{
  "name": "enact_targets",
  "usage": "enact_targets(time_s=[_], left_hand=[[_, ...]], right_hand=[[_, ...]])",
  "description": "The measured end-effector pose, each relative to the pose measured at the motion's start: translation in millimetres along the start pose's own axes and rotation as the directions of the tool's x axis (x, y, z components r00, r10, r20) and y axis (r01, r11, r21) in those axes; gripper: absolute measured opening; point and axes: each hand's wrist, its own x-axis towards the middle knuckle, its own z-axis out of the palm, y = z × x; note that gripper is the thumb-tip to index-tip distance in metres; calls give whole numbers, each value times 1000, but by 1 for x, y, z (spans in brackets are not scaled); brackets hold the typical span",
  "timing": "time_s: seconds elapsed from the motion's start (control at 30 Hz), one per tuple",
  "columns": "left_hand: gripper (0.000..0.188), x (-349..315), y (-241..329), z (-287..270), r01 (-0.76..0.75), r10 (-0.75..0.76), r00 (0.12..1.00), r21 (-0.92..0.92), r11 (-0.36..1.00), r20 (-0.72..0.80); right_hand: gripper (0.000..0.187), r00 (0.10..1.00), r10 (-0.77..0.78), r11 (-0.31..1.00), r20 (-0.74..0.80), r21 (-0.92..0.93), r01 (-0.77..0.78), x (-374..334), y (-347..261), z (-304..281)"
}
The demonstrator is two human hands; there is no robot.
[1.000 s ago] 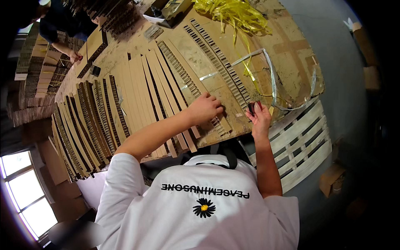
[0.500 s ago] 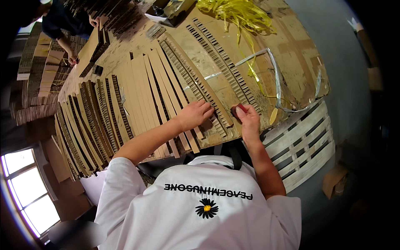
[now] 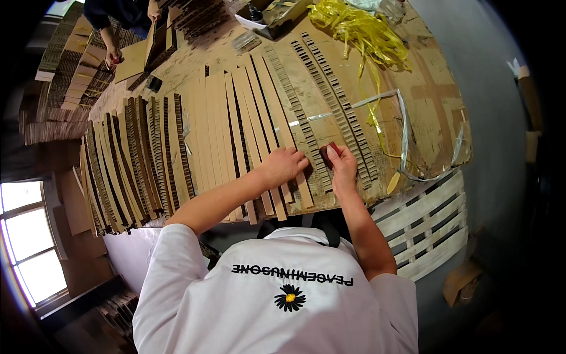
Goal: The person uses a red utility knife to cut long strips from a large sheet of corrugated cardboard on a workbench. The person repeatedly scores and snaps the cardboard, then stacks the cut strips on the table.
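Long cardboard strips (image 3: 206, 130) lie side by side on the table, flat faces up. My left hand (image 3: 284, 166) has its fingers curled over the near part of the rightmost flat strip (image 3: 277, 106). Just right of it lies a strip with its ribbed honeycomb edge up (image 3: 290, 97). Over the near end of that strip, my right hand (image 3: 345, 170) pinches a small dark-red block-like tool (image 3: 329, 153), whose exact kind I cannot make out. Farther right are two more ribbed strips (image 3: 339, 103), close together.
Ribbed strips (image 3: 135, 159) stand bunched at the left. Yellow plastic ribbon (image 3: 359, 35) is heaped at the back right, near an open box (image 3: 274, 20). At the far left, a co-worker's hand (image 3: 112, 57) holds something red. A white slatted pallet (image 3: 421, 227) stands beyond the table's right edge.
The strip under my left hand has moved left against the flat strips, away from the ribbed one. My right hand has shifted left with the tool, over the ribbed strip. The view has shifted slightly.
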Motion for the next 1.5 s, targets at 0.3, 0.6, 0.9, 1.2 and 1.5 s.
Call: enact_targets(time_s=[0.3,0.6,0.9,1.2,1.5], left_hand=[[36,-7,-14,-14,155,-131,983,-204,967,127],[20,62,-57,-18,31,-16,996,173,984,-84],[25,48,-55,-15,82,-78,989,-31,996,126],[34,69,-58,-37,-3,3,997,0,1000,82],[23,128,-13,-7,-19,32,930,41,999,-367]], right_hand=[[11,999,-21,999,-35,37,23,-14,18,3],[15,997,6,1000,-82,4,-6,-21,7,-7],[14,971,-194,973,-141,-153,172,-45,-43,-27],[17,980,-171,973,-98,-172,152,-39,-41,-58],[19,959,-205,979,-196,-56,198,-48,-47,-55]])
